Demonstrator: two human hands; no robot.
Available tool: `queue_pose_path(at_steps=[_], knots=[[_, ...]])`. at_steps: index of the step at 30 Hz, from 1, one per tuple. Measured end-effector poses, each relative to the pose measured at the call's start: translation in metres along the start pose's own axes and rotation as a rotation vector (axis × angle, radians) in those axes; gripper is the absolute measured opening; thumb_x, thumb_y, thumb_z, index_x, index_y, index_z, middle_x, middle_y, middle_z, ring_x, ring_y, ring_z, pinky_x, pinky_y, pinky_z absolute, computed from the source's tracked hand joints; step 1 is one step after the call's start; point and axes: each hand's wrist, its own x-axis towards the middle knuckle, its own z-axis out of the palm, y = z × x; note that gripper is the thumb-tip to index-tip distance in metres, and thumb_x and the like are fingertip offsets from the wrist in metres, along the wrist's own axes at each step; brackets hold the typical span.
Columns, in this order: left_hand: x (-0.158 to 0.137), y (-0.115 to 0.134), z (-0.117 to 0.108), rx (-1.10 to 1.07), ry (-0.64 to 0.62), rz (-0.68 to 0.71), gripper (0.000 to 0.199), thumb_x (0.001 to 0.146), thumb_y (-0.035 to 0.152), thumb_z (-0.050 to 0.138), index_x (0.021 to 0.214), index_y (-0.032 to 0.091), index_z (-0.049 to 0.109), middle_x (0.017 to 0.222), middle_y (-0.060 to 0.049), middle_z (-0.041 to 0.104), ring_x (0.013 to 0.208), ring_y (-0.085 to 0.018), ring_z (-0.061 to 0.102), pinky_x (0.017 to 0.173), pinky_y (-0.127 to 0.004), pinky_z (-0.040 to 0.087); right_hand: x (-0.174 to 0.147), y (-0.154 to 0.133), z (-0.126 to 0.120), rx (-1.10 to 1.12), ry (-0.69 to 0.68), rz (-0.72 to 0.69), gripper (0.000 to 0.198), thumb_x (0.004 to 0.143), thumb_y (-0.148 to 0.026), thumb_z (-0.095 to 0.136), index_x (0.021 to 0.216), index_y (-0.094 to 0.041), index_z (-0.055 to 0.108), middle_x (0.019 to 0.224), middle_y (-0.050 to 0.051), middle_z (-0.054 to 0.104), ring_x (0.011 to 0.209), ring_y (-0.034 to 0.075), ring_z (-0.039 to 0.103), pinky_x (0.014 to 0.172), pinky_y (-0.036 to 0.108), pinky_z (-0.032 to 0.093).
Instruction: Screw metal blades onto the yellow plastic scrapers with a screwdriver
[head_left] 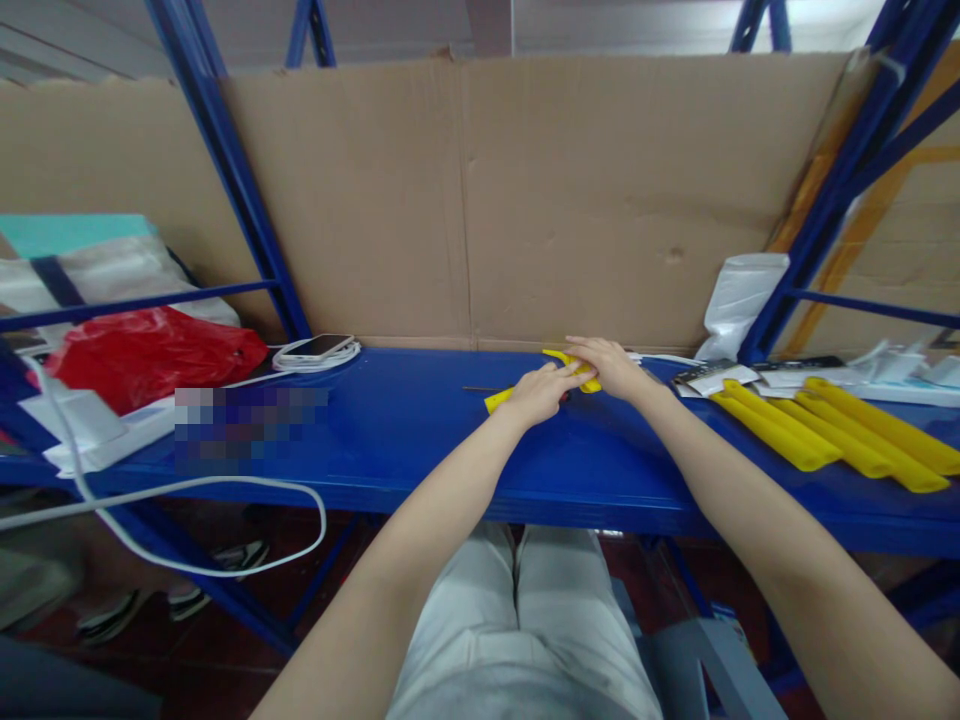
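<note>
Over the blue shelf top, both of my hands meet at a yellow plastic piece. My left hand is closed on it, and a yellow end sticks out on the left side of that hand. My right hand grips the far right end, its fingers bent over the top. The fingers hide most of the piece's shape. A thin dark rod lies beside it to the left, its other end hidden by my left hand.
Several yellow trough-shaped pieces lie at right beside a white plastic bag. At left are a phone on a coiled white cable, a red bag and a power strip. Cardboard stands behind. Another person's shoes show below.
</note>
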Motion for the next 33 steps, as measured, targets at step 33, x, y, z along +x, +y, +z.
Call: queue_pose_path(at_steps=[33], knots=[[0.0009,-0.0006,0.0041,-0.166,0.084,-0.061,0.041,0.084,0.000,0.041,0.121,0.017,0.048,0.134,-0.012,0.052,0.124,-0.022,0.052,0.103,-0.038,0.046,0.0009,0.0033,-0.0046,-0.103,-0.024,0.005,0.035,0.094,-0.019,0.045,0.116,-0.017,0.071,0.118,0.011,0.071,0.109,0.023,0.066,0.094,0.039,0.050]])
